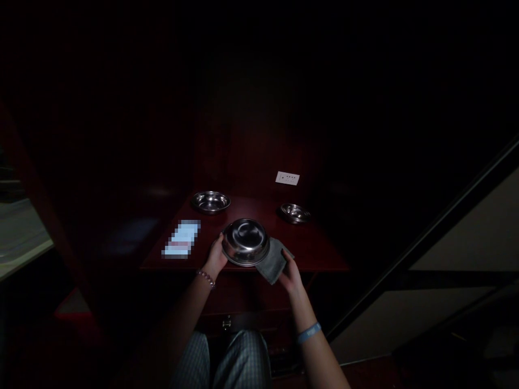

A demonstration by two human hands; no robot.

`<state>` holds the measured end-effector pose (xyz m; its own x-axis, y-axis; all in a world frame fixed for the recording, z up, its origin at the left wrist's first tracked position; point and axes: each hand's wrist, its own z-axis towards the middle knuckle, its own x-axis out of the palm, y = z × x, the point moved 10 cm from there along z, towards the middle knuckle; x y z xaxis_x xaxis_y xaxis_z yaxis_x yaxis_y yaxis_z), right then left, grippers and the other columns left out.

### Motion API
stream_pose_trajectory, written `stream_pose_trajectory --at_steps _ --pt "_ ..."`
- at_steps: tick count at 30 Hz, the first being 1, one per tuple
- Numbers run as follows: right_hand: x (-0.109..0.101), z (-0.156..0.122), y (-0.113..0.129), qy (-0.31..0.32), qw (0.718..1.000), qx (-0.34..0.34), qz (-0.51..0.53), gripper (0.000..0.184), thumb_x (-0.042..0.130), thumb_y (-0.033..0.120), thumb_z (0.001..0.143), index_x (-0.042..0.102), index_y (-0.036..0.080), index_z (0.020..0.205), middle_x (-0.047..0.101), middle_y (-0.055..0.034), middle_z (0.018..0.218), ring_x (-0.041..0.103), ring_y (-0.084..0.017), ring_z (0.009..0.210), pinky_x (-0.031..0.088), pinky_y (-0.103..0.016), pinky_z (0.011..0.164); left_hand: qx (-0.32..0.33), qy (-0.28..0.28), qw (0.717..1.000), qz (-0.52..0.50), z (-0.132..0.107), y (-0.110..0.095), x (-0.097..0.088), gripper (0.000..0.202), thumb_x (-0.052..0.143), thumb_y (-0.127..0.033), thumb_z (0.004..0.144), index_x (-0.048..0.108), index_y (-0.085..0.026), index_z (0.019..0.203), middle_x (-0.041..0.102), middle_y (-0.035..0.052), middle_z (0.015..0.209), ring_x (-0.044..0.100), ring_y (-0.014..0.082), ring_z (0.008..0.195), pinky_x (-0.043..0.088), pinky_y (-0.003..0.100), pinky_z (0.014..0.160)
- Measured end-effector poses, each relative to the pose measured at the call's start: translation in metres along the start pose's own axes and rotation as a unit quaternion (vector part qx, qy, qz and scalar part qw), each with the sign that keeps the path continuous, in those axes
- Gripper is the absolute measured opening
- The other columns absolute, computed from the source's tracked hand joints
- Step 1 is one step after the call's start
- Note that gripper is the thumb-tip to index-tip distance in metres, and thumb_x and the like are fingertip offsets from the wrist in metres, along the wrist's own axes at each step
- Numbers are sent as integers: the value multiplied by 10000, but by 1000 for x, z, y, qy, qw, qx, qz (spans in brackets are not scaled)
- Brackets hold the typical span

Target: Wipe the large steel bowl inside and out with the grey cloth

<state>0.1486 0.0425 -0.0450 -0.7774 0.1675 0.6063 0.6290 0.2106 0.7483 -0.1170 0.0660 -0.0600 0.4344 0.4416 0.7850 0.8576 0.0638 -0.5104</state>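
Note:
My left hand point(215, 258) grips the left rim of a steel bowl point(245, 241) held upside down, its shiny underside facing me, above the near edge of a dark red table point(316, 246). My right hand point(290, 273) holds a folded grey cloth point(273, 259) against the bowl's right rim from below. A bead bracelet is on my left wrist and a blue band on my right. Both hands have their fingers closed around what they hold.
Two more steel bowls sit upright on the table, one at the back left point(211, 201) and one at the back right point(294, 213). A pale flat item point(182, 239) lies at the left. A white socket plate point(287, 178) is on the wall behind. The surroundings are very dark.

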Motion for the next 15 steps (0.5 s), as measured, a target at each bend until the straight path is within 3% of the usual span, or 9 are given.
stream_pose_trajectory --at_steps 6,9,13,15 --pt "-1 -9 39 -48 990 -116 -62 271 853 472 906 837 247 1057 889 -88 1104 812 -333 1257 604 -546 1207 31 28 997 64 0 -3 5 116 762 -326 999 728 -223 1041 831 62 902 801 232 841 658 349 835" --pt "23 -22 57 -12 970 -215 -114 441 863 544 903 843 268 1246 851 -80 1333 704 -322 1449 498 -549 1319 18 5 998 62 -1 -2 1 101 709 -307 1026 727 -217 1066 827 58 894 796 224 824 666 342 809" --pt "80 -47 60 94 902 -329 -263 663 660 677 1050 701 281 1581 600 -64 1732 451 -285 1686 285 -557 1433 -8 -14 999 46 -7 2 0 102 654 -251 1043 734 -206 1087 816 50 854 794 218 798 676 336 771" --pt "109 -60 46 156 833 -369 -383 629 584 632 1113 658 291 1636 497 -62 1810 365 -290 1733 232 -582 1446 -7 -4 999 42 -7 1 2 84 667 -243 1041 738 -200 1052 815 51 846 788 207 782 671 325 769"
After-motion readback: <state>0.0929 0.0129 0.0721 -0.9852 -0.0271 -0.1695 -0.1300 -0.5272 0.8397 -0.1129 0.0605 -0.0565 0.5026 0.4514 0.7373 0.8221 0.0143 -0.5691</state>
